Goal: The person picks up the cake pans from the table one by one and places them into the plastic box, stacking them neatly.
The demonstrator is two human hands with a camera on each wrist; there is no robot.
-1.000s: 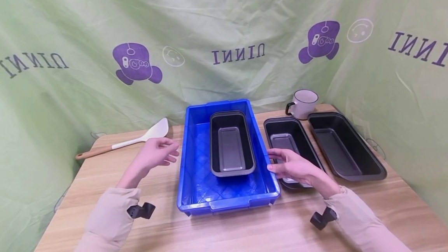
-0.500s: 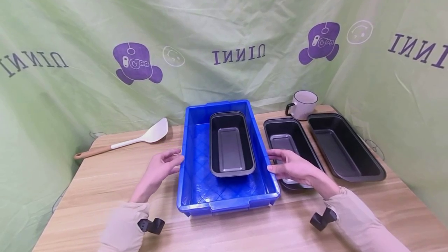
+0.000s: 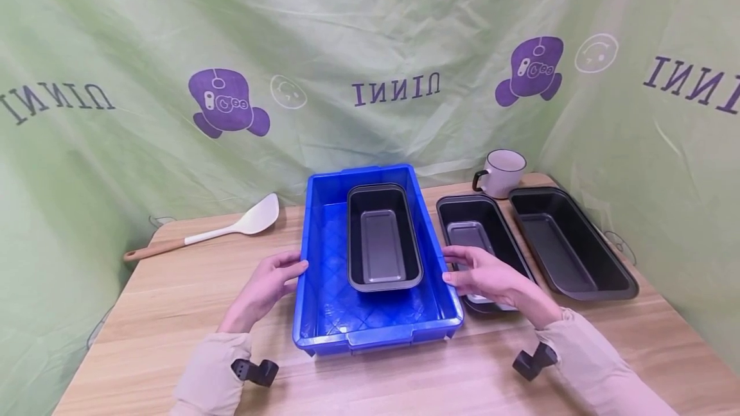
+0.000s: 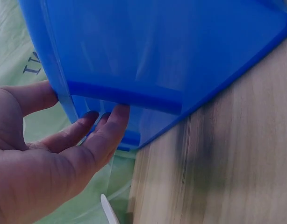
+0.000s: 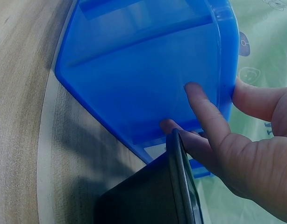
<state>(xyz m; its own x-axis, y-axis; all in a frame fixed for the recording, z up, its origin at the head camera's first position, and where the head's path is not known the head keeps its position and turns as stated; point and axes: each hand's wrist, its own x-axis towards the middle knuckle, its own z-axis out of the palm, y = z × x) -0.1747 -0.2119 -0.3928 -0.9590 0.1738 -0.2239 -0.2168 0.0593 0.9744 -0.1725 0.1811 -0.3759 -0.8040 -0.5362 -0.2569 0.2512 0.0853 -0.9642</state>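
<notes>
- The blue bin point(image 3: 378, 337) stands upright on the wooden table point(image 3: 347, 384), between the two hands.
- The left hand point(image 3: 266, 287) pinches the bin's left rim, thumb at the lip and fingers against the outer wall.
- The right hand point(image 3: 491, 278) pinches the right rim in the same manner.
- A dark loaf pan point(image 3: 381, 246) sits inside the bin, toward its right side.
- Just right of the bin lies a second pan point(image 3: 485, 230), partly behind the right hand; whether the fingers touch it, I cannot tell.
- A third pan point(image 3: 569, 246) lies farther right.
- A white mug point(image 3: 503, 173) stands at the far right, behind these two.
- A white spatula point(image 3: 257, 218) with a wooden handle lies far left.
</notes>
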